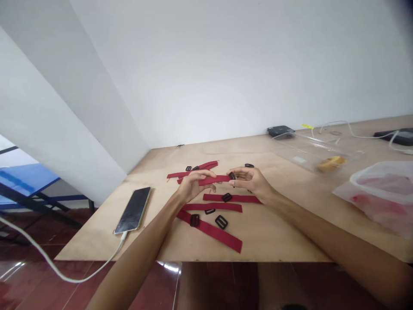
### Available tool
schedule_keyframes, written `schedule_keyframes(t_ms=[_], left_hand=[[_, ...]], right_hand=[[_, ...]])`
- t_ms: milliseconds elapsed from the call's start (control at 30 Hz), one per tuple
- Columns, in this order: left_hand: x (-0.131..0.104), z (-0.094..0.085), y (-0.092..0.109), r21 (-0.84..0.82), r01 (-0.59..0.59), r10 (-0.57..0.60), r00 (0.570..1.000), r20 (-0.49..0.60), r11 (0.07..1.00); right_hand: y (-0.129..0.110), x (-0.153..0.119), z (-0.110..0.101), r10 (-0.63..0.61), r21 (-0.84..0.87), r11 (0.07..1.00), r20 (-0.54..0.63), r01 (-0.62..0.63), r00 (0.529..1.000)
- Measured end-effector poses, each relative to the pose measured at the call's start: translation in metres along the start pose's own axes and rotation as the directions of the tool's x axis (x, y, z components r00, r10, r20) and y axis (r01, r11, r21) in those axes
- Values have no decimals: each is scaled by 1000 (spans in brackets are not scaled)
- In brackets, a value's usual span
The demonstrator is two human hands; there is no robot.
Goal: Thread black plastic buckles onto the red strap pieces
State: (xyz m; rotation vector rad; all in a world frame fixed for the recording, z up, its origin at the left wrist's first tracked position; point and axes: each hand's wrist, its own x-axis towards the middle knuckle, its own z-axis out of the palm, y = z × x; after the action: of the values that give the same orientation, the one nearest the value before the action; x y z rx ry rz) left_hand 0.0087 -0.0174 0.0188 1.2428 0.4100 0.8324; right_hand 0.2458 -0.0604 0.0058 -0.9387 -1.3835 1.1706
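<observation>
My left hand (195,184) holds a short red strap (214,179) between thumb and fingers, above the wooden table. At the strap's right end, my right hand (247,178) pinches a black slide buckle (232,176); whether the strap passes through it is too small to tell. Nearer me lie a red strap with a buckle on it (226,197), another red strap (226,207) with a buckle at its edge (209,211), and a slanting strap (222,237) with a buckle (195,220). One loose buckle (221,222) rests beside them.
Beyond my left hand are more red straps (208,165) and buckles (189,168). A phone (134,211) with a white cable lies left. To the right stand a clear tray (300,148) with yellow tape (331,163), a plastic tub (383,178) and a black box (281,131).
</observation>
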Motion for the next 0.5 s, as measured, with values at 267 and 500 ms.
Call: schedule_keyframes(t_ms=[267,500], left_hand=[[-1,-1,-9,1,-36,35,999,26,999],[-1,11,-4,217,79,-83,996,11,973]], right_hand=[[0,2,2,118,297,946,48,-127,992],[1,1,-1,89,171,981,18,-91,996]])
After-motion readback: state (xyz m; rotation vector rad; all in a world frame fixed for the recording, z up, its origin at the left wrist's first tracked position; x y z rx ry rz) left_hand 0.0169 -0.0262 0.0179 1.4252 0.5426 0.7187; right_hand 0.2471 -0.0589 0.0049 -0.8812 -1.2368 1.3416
